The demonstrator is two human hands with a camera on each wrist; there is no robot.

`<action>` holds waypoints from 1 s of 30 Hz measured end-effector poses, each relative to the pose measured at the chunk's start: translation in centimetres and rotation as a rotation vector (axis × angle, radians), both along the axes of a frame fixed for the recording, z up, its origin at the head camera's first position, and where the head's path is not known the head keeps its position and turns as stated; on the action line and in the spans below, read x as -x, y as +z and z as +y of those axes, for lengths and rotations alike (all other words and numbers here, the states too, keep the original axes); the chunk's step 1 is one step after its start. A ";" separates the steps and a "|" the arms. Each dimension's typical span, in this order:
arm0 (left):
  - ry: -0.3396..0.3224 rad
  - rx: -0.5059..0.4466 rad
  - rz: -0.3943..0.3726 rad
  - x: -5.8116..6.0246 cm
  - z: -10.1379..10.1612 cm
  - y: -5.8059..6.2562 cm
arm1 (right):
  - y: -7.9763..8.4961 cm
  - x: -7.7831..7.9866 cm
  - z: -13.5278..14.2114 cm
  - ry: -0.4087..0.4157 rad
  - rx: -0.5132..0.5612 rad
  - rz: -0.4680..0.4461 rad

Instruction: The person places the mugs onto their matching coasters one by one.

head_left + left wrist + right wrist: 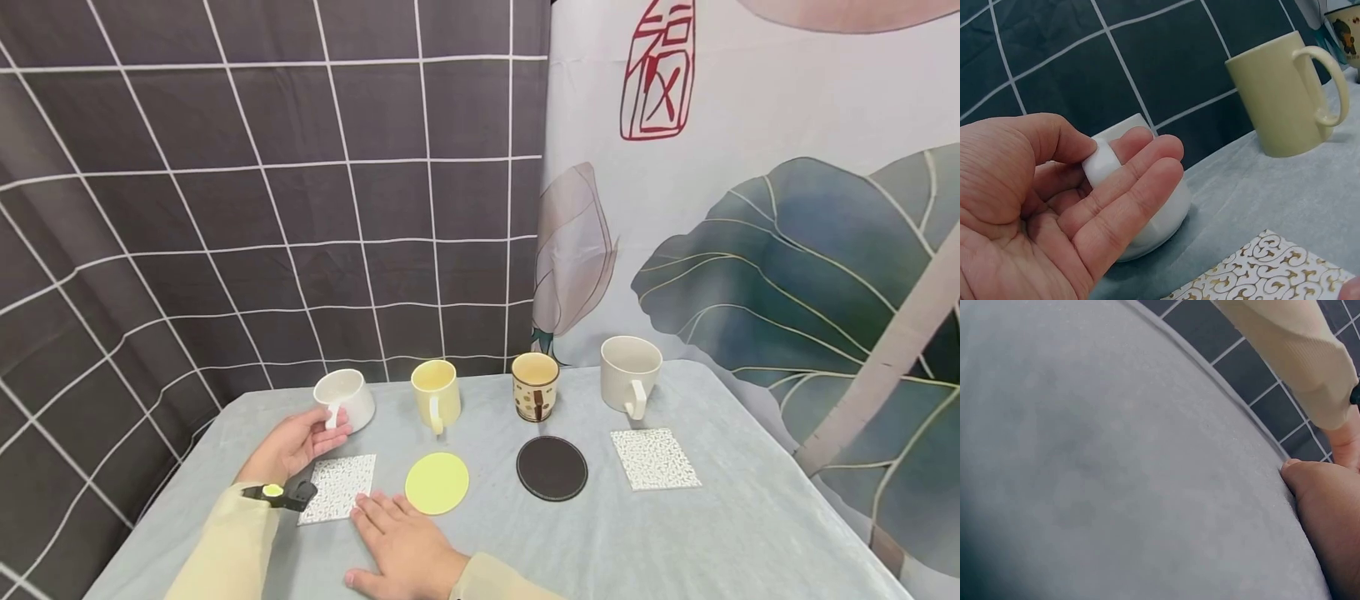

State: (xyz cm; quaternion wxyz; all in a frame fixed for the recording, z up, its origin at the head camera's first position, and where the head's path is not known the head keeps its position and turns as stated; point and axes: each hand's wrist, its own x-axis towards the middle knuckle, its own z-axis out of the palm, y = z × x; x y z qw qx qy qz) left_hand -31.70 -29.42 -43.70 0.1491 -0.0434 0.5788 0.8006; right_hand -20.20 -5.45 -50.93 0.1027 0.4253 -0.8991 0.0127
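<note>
My left hand [295, 446] pinches the handle of a white mug [352, 398] at the table's left; in the left wrist view, thumb and index finger meet on the white handle [1101, 164], and the other fingers extend past it. In front of this mug lies a square patterned coaster [341, 485]. My right hand [411, 546] rests flat on the cloth, its fingertips at the coaster's lower right corner. Just beyond those fingers is a round yellow coaster [437, 483], with a yellow mug [437, 395] standing behind it.
Farther right stand a spotted brown-and-cream mug [535, 387] behind a round black coaster [552, 468], and a ribbed off-white mug [628, 375] behind another square patterned coaster [656, 459]. A grey cloth covers the table [600, 550]. A dark gridded curtain [300, 208] hangs behind.
</note>
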 end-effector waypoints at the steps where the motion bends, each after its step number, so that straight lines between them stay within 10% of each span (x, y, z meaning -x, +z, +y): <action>1: -0.007 -0.011 0.004 -0.2 -0.1 0.0 | 0.1 0.0 0.0 0.001 0.000 -0.004; 30: -0.184 -0.031 0.108 -7.8 -2.4 0.4 | 0.3 -0.2 0.0 -0.014 -0.001 -0.059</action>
